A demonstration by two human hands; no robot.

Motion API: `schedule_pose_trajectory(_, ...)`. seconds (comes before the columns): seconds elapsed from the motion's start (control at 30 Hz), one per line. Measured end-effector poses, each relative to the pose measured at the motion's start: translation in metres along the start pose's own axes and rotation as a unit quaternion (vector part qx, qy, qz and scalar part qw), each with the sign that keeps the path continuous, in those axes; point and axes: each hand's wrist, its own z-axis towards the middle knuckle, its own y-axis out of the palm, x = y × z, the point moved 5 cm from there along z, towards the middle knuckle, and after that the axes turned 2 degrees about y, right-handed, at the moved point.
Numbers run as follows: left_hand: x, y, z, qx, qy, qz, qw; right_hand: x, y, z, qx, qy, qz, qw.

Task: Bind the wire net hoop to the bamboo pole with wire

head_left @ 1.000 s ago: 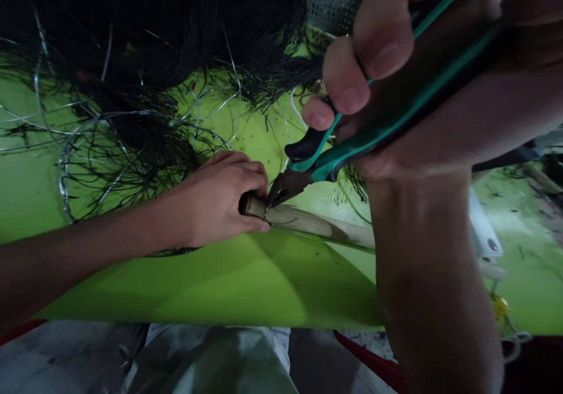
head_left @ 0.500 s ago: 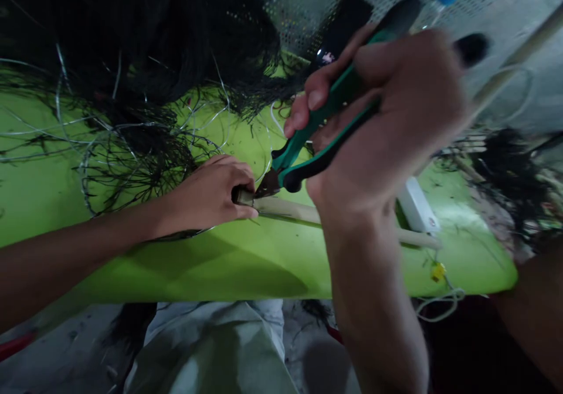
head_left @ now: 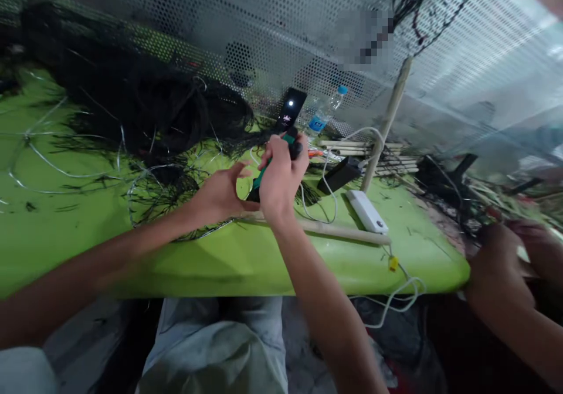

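My right hand [head_left: 281, 177] is wrapped round a pair of pliers with green and black handles [head_left: 258, 178], their head pointing down and left. The jaws lie by my left hand [head_left: 220, 194], largely hidden by fingers, so I cannot tell what they touch. My left hand's thumb and forefinger are spread apart around the plier head. Under both hands, a pale wooden stick [head_left: 338, 230] lies along the green table [head_left: 211, 271]; its left end is partly covered. Loose black netting or fibres [head_left: 173, 177] and silvery wire [head_left: 48, 159] lie beside my left hand.
A large black fibre heap [head_left: 145, 101] lies at the back left. Behind my right hand are a phone [head_left: 290, 109], a water bottle [head_left: 320, 118] and a black box [head_left: 341, 174]. A white box [head_left: 367, 211] and an upright stick [head_left: 389, 121] stand right. Another person's hands [head_left: 497, 265] are at far right.
The camera view has tilted up and widened. My left fingers, earlier closed on the stick's end, have spread. My right hand, still holding the pliers, now sits lower and closer to my left hand.
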Motion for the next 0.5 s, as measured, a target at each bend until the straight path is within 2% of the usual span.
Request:
schedule_pose_trajectory(0.07, 0.005, -0.002, 0.006, 0.009, 0.032, -0.026, 0.999, 0.004, -0.001, -0.005, 0.042, 0.007, 0.017, 0.999)
schedule_pose_trajectory(0.17, 0.007, 0.003, 0.013, -0.023, 0.069, -0.079, 0.994, 0.003, 0.001, -0.015, 0.054, 0.014, 0.023, 0.998)
schedule_pose_trajectory(0.27, 0.0, 0.01, 0.018, -0.049, 0.074, -0.126, 0.988, -0.002, -0.002, -0.017, 0.043, 0.03, 0.01, 0.999)
schedule_pose_trajectory(0.3, -0.002, 0.011, 0.019, -0.05, 0.074, -0.136, 0.987, -0.003, -0.005, -0.013, 0.019, 0.034, 0.013, 0.999)
schedule_pose_trajectory(0.33, -0.004, 0.011, 0.02, -0.049, 0.073, -0.144, 0.986, -0.004, -0.006, -0.007, -0.027, 0.033, 0.026, 0.999)
schedule_pose_trajectory(0.4, -0.007, 0.011, 0.021, -0.049, 0.072, -0.154, 0.984, -0.007, -0.005, 0.01, -0.177, 0.01, 0.079, 0.981)
schedule_pose_trajectory(0.43, -0.008, 0.01, 0.022, -0.053, 0.074, -0.158, 0.983, -0.008, -0.002, 0.018, -0.27, -0.008, 0.118, 0.956)
schedule_pose_trajectory(0.5, -0.006, 0.009, 0.023, -0.067, 0.08, -0.164, 0.981, -0.009, 0.004, 0.031, -0.436, -0.023, 0.195, 0.878)
